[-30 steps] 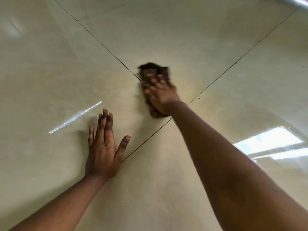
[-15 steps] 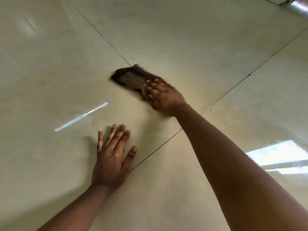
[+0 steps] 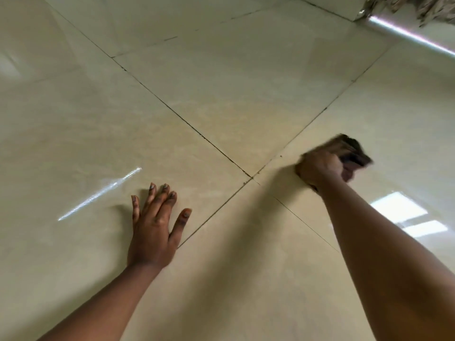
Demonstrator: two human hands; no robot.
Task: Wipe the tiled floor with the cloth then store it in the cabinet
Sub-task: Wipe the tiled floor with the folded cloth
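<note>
A dark brown cloth (image 3: 353, 150) lies pressed on the glossy beige tiled floor (image 3: 221, 99), to the right of where four tiles meet. My right hand (image 3: 320, 168) is closed over the cloth, covering its near part; the hand and cloth are blurred. My left hand (image 3: 154, 225) rests flat on the floor at lower left, fingers spread, holding nothing. No cabinet is in view.
Dark grout lines cross at the middle (image 3: 251, 177). A shiny metal strip (image 3: 406, 33) and a frayed fabric edge (image 3: 423, 8) sit at the top right corner. Window glare reflects on the tile at right (image 3: 403, 212).
My right hand has swept the cloth from left of the grout crossing over to its right side. My left hand stays planted on the floor; the view has shifted.
</note>
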